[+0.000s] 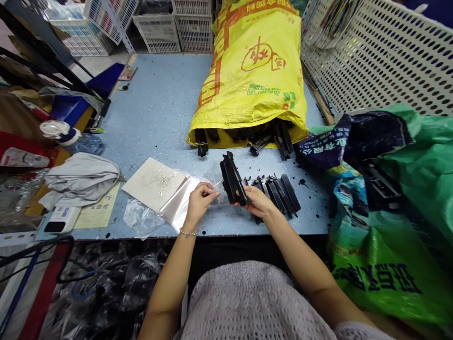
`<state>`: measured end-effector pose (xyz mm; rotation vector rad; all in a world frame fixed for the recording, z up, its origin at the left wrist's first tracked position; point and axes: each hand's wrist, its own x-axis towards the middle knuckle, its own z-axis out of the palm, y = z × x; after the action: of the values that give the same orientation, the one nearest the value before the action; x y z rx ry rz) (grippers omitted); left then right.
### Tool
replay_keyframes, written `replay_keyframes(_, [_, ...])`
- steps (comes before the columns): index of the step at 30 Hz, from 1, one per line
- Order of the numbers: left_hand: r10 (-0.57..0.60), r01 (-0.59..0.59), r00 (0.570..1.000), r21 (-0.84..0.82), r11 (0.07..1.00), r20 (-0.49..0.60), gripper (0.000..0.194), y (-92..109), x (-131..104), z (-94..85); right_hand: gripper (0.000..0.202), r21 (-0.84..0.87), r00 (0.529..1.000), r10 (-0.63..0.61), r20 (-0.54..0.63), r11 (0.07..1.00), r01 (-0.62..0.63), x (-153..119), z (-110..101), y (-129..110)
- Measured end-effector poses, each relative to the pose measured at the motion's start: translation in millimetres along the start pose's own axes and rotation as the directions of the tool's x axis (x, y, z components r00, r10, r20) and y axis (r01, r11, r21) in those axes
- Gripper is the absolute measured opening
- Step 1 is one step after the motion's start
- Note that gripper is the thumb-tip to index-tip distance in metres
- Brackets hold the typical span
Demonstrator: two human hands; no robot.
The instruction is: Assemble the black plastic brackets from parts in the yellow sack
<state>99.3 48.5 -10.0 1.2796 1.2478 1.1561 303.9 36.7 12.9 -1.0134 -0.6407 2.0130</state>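
My right hand [260, 203] grips a long black plastic part [232, 179] and holds it tilted above the table. My left hand [201, 202] is just left of that part, thumb and fingertips pinched together; what is between them is too small to make out. Several similar black parts [278, 193] lie in a row on the table beside and behind my right hand. To the left of my left hand, a pale square board [150, 182] carries a scatter of tiny shiny pieces [163, 177]. Clear plastic film [139, 219] lies around the board.
A yellow woven sack [255, 89] lies at the back, black parts showing at its mouth. Green bags [389, 255] stand at the right, below a white perforated crate [382, 56]. A grey cloth [81, 177], a white device [63, 219] and a bottle [83, 141] sit at the left.
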Motion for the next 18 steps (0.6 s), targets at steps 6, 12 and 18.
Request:
replay_keyframes(6, [0.063,-0.064,0.998,0.045,0.997,0.026,0.026,6,-2,5.4,0.026,-0.023,0.998,0.000,0.062,1.000,0.002,-4,6,1])
replay_keyframes(12, [0.195,-0.185,0.979,0.125,0.975,-0.067,0.010,7,-7,-10.7,0.022,0.081,0.996,-0.021,-0.092,0.996,0.028,-9,-11,-5])
replay_keyframes(18, [0.348,-0.385,0.920,0.585,0.714,0.180,0.047,8,-5,-5.7,0.021,0.089,0.989,-0.047,-0.143,0.994,0.061,-26,-21,-7])
